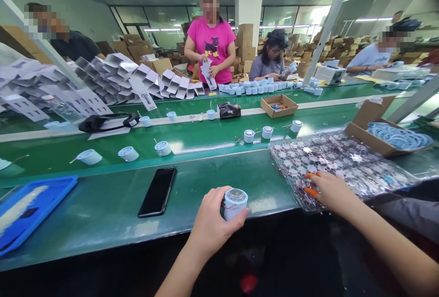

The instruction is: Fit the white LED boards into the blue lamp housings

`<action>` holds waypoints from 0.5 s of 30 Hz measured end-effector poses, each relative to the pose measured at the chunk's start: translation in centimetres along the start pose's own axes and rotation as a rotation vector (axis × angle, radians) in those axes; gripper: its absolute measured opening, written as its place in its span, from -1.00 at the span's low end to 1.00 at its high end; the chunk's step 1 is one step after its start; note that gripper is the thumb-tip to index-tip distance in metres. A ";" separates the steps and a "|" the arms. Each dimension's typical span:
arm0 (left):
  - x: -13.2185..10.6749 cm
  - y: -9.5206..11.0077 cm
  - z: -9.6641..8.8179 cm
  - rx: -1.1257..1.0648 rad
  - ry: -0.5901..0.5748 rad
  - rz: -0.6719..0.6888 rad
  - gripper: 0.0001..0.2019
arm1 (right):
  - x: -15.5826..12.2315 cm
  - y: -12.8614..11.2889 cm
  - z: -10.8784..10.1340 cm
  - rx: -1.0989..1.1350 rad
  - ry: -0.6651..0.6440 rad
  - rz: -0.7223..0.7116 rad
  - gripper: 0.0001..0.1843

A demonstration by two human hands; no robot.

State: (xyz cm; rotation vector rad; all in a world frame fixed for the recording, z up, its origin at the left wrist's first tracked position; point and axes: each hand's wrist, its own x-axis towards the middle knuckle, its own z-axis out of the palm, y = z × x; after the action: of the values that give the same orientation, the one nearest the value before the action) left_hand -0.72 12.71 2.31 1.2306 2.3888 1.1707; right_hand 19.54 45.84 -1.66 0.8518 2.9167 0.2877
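My left hand [213,217] is wrapped round a light blue cylindrical housing [236,203], which stands upright near the front edge of the green bench. A round silver disc sits in the housing's top, and a thin reddish wire crosses its side. My right hand [331,194] wears orange finger cots and reaches over a clear plastic tray [295,196]. Its fingertips are apart, touching or just above the parts there. Small silver, star-shaped boards [329,157] with thin red and dark wires fill the tray. Anything directly beneath the fingers is hidden.
A black phone [157,192] and a blue tray [65,187] lie to the left. Several blue housings [163,148] stand along the green belt [206,139]. An open carton [370,139] holds light blue rings [399,135]. People work across the line beside stacked white boxes [116,75].
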 end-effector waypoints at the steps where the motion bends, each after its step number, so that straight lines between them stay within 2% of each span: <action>1: -0.1 0.0 0.0 -0.002 -0.001 -0.003 -0.59 | 0.0 0.1 0.0 0.012 -0.007 -0.014 -0.69; 4: 0.7 -0.8 0.0 -0.008 -0.013 -0.012 -0.59 | -0.1 0.8 0.1 0.052 -0.001 -0.049 -0.78; 6: 2.6 -2.5 0.0 0.006 -0.020 -0.005 -0.59 | -0.1 1.2 0.4 0.069 0.027 -0.072 -0.80; 8: 5.9 -4.8 0.0 0.053 -0.023 0.003 -0.61 | -0.1 1.6 0.8 0.075 0.055 -0.087 -0.80; 13: 16.3 -10.5 -0.6 0.193 0.043 -0.071 -0.52 | -0.1 2.1 2.3 0.113 0.085 -0.094 -0.69; 15: 19.7 -12.1 -1.2 0.248 0.089 -0.098 -0.49 | -0.1 2.7 3.4 0.130 0.175 -0.081 -0.68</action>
State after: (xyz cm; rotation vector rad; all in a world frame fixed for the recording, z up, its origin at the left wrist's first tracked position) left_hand -20.87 22.96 -2.53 1.1333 2.6935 0.9413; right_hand 21.49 48.58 -4.41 0.7579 3.1529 0.1767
